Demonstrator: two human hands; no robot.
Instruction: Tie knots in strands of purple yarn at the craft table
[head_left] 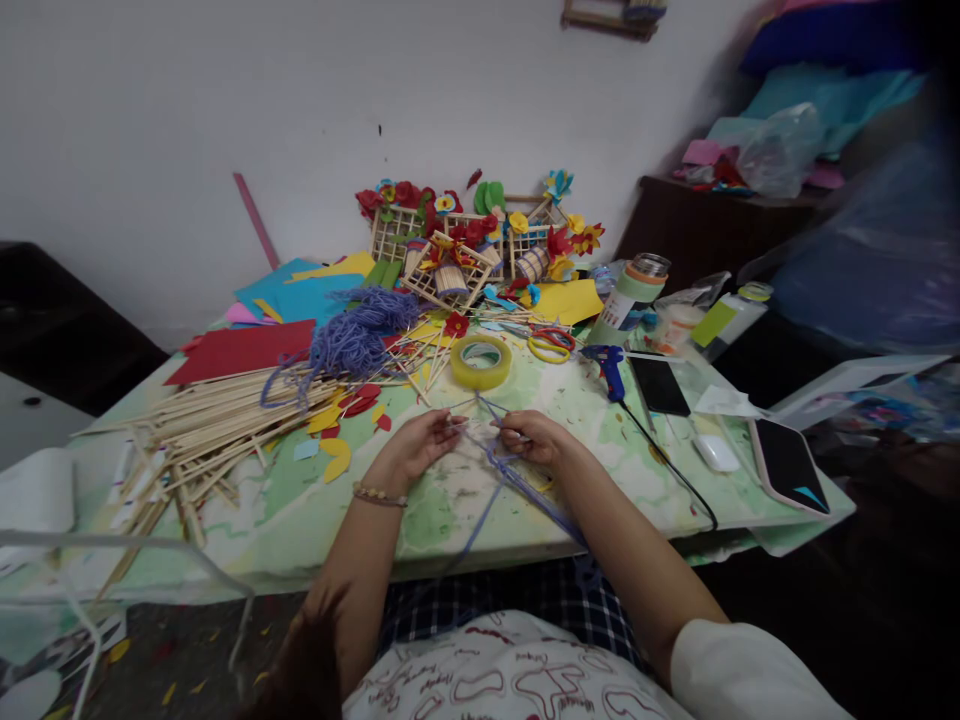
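Over the table's front middle, my left hand (424,445) is closed in a pinch on a thin strand of purple yarn. My right hand (531,440) is closed too, its fingertips gripping the same purple yarn (501,468). Between the hands the strands cross and bunch up, and loose lengths trail down over the table edge toward my lap. Thin lines meet in a point just above my fingers; whether they are yarn or sticks I cannot tell. Right behind them lies a roll of clear yellowish tape (481,377).
Left are wooden sticks (225,410), a purple yarn heap (364,330) and red sheets (247,352). Stick frames with paper flowers (450,265) stand at the wall. Scissors (551,345), a blue glue gun (609,370) with a cord, a bottle (628,300) and phones (787,465) lie right.
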